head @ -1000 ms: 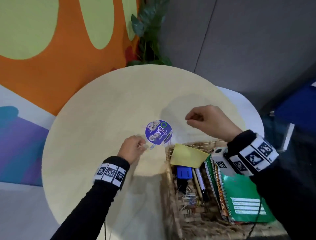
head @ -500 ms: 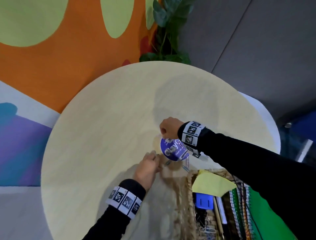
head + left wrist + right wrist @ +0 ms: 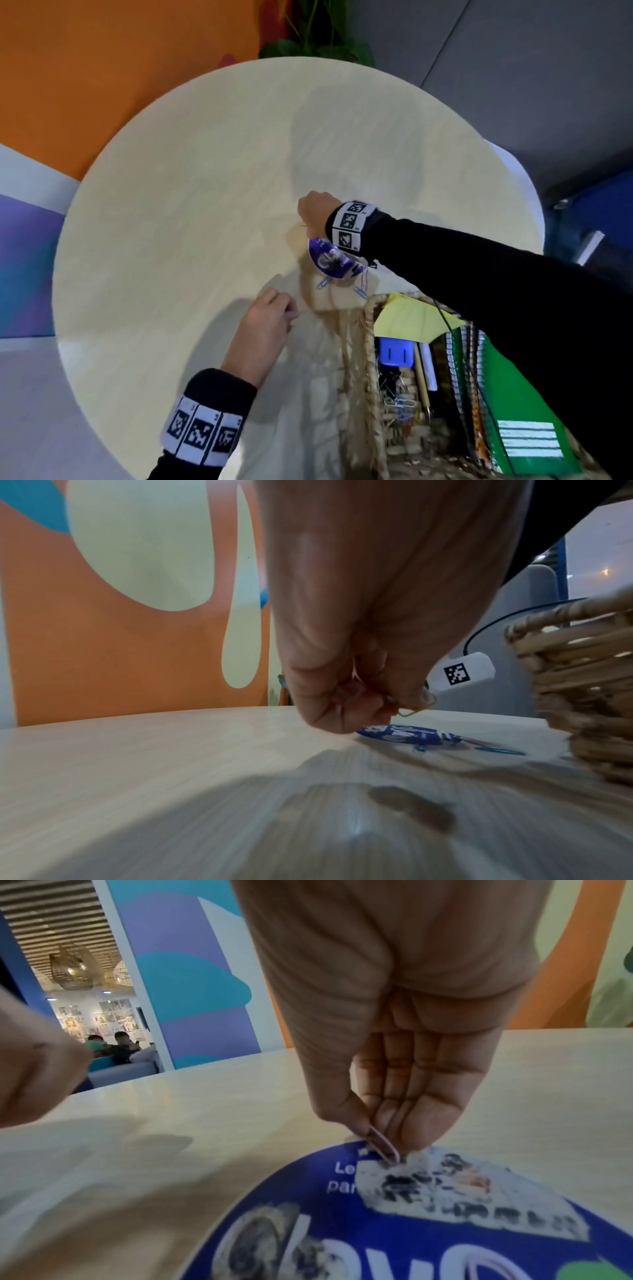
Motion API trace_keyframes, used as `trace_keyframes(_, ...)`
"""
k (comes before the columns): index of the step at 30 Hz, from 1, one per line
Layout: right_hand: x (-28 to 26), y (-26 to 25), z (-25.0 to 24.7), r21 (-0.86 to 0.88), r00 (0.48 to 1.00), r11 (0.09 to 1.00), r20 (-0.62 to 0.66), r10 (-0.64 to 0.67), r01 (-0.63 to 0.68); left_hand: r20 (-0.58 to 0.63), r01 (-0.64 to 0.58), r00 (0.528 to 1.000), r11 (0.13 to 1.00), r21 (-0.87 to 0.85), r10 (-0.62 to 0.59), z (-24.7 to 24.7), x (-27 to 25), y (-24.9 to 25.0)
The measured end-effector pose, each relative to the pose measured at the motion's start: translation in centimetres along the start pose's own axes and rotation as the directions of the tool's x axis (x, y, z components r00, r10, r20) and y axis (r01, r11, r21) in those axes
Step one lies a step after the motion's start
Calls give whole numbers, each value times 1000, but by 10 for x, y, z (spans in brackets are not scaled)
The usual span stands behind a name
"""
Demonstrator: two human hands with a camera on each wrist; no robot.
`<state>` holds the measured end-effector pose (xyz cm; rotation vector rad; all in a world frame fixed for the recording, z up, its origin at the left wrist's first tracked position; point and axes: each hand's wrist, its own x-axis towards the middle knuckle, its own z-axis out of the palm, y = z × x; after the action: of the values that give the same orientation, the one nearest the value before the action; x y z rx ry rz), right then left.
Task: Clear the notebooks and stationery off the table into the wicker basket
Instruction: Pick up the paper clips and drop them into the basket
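right hand [image 3: 394,1015] fingers [image 3: 404,1102] pinching paper clip [image 3: 385,1146]

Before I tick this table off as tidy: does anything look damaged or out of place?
The round blue sticker on the table has a torn, scraped patch. Loose paper clips lie beside the wicker basket, and each hand, right hand and left hand, pinches one.
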<state>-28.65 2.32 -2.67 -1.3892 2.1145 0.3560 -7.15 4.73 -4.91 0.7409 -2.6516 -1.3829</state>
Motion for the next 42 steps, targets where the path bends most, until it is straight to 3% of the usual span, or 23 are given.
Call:
trace_keyframes(4, -39, 0, -21, 63, 990, 998, -137, 17, -9, 34, 82, 996, 988, 128, -87, 13, -29, -11)
trace_keyframes(7, -100, 4, -38, 176, 962, 984, -274, 13, 37, 37, 145, 988, 979, 146, -152, 21, -42, -13)
trace_keyframes(11, -204, 9, -13, 315, 951, 943, -309, -8, 110, -23, 105, 994, 989, 107, -103, 22, -46, 4)
trace_keyframes(15, -254, 14, 57, 382, 991, 923, -135, 14, 39, -66, -46, 996, 983, 175, 59, 10, -47, 29)
trace_keyframes(21, -253, 8, 138, 176, 980, 981, 169, -107, 77, -67, -155, 984, 979, 129, 165, -10, -70, 86)
trace_keyframes(27, -242, -3, 154, -2, 970, 999, 240, -46, 48, 70, -207, 978, 966, 157, 198, -6, -102, 128)
trace_keyframes(30, -251, 2, 148, 10, 984, 1000, 180, -5, 3, 201, -229, 961, 953, 197, 189, 8, -105, 143)
trace_keyframes(34, -292, 32, 130, 362, 983, 927, -113, 146, -96, 395, -241, 914, 907, 345, 92, 43, -91, 160)
trace_keyframes(37, -333, 49, 130, 586, 890, 806, -324, 321, -78, 543, -330, 839, 816, 475, 23, 74, -77, 176)
trace_keyframes(39, -356, 53, 137, 654, 838, 754, -378, 393, -59, 643, -413, 764, 729, 546, -49, 92, -72, 186)
trace_keyframes(42, -378, 56, 153, 726, 807, 687, -383, 449, -38, 751, -555, 629, 561, 614, -200, 114, -65, 198)
